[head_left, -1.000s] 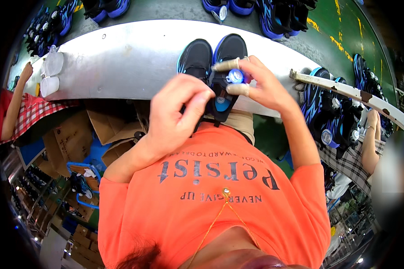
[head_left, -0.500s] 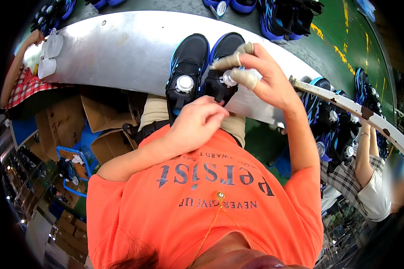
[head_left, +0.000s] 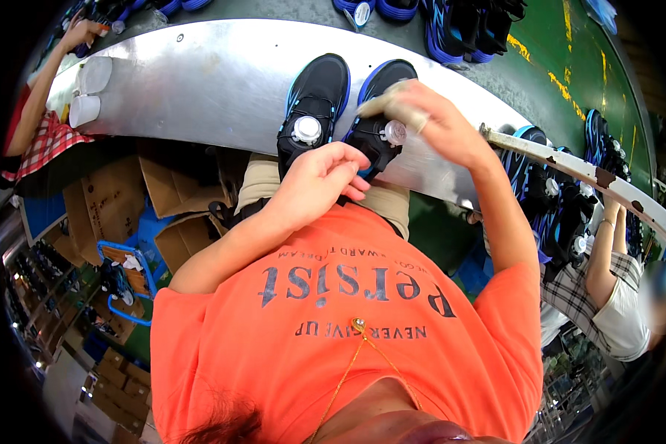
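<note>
Two black-and-blue dial-laced sneakers [head_left: 340,111] look light and pliable as our right hand [head_left: 429,122] pinches one's dial, our left hand [head_left: 318,185] loosely curled, empty.

Two black-blue shoes [head_left: 333,111] on metal table [head_left: 200,81]; right hand [head_left: 422,118] fingering right shoe's dial [head_left: 394,132]; left hand [head_left: 322,181] alongside

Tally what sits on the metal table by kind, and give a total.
Black-and-blue shoes with round dial closures: 2, left shoe and right shoe, with the left hand and right hand at them.
White cups: 2, upper cup and lower cup.
Total: 4 on the metal table.
</note>
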The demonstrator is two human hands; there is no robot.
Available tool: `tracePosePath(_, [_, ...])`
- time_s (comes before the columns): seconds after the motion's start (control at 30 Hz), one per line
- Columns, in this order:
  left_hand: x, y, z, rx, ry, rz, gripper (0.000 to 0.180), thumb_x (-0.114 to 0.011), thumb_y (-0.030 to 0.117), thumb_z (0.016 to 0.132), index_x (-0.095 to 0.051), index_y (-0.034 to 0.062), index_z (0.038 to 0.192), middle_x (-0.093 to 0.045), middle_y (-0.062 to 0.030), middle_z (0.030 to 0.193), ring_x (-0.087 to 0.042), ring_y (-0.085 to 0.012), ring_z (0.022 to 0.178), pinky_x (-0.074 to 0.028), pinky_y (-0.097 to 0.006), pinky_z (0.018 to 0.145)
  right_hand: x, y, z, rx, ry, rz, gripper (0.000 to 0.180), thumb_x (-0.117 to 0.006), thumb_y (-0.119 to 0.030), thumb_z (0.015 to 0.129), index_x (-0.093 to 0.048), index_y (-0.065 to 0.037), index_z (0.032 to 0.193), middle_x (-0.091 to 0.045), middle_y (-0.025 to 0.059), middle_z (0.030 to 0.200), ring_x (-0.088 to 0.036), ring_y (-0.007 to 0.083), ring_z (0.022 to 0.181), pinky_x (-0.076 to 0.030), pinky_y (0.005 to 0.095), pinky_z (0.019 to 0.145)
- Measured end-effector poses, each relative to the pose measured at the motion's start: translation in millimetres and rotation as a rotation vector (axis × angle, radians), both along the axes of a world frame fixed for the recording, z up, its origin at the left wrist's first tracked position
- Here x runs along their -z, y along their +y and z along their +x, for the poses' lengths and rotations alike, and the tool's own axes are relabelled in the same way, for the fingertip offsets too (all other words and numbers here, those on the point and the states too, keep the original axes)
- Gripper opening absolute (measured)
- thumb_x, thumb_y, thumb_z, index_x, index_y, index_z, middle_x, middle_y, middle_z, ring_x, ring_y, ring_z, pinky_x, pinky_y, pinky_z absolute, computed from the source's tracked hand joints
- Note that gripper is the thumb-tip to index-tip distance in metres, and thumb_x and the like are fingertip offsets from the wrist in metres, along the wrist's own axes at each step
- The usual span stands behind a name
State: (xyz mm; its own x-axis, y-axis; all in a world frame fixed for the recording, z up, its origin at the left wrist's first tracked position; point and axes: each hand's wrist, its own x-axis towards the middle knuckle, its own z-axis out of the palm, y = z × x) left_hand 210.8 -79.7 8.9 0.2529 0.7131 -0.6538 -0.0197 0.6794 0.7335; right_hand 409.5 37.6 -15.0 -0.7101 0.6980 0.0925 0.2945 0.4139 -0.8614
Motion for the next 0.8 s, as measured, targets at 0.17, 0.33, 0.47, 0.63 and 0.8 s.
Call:
tracePosePath(0.17, [2,-4,17,-0.051,0.460,0.607,0.035,-0.047,-0.001,0.090,-0.052,0.0028,0.124,-0.064,-0.0168,0.098,-0.066,-0.0254,0.082,-0.054,-0.035,0.073,15,-4,14,0.140,0.167,-0.249,0.022,-0.054,-0.018,0.096,-0.071,-0.012,0.109,-0.056,0.0078,0.085,-0.052,0.0206,0.087,-0.043,0.0312,0.080])
tracePosePath(0.33, [11,11,23,0.368,0.929,0.755,0.030,-0.052,0.001,0.082,-0.057,0.0011,0.111,-0.062,-0.0209,0.094,-0.061,-0.0402,0.086,-0.050,-0.046,0.072,15,-13,3,0.186,-0.210,0.098,0.029,-0.053,-0.024,0.096,-0.067,-0.013,0.119,-0.049,0.0120,0.085,-0.052,0.0286,0.087,-0.043,0.0359,0.077])
tracePosePath(0.47, [14,9,3,0.209,0.653,0.735,0.025,-0.051,0.003,0.088,-0.058,-0.0002,0.112,-0.064,-0.0166,0.101,-0.065,-0.0251,0.076,-0.053,-0.033,0.065,9,-4,10,0.091,-0.151,-0.045,0.032,-0.057,-0.021,0.093,-0.065,-0.013,0.122,-0.050,0.0084,0.088,-0.050,0.0235,0.088,-0.043,0.0332,0.080])
tracePosePath(0.63, [-15,-6,0,-0.136,0.250,0.306,0.029,-0.048,0.009,0.098,-0.054,-0.0044,0.123,-0.063,-0.0150,0.109,-0.066,-0.0152,0.080,-0.054,-0.025,0.065,-8,-7,25,-0.152,0.091,-0.260,0.041,-0.067,-0.017,0.084,-0.065,-0.020,0.125,-0.052,0.0033,0.088,-0.047,0.0186,0.085,-0.043,0.0307,0.083])
tracePosePath(0.8, [8,5,23,-0.147,-0.125,0.005,0.032,-0.048,0.022,0.100,-0.057,-0.0048,0.115,-0.064,-0.0175,0.112,-0.066,-0.0174,0.080,-0.053,-0.027,0.067,-8,-18,15,-0.016,-0.068,-0.031,0.043,-0.069,-0.018,0.079,-0.065,-0.018,0.122,-0.047,0.0061,0.080,-0.050,0.0216,0.080,-0.045,0.0321,0.072])
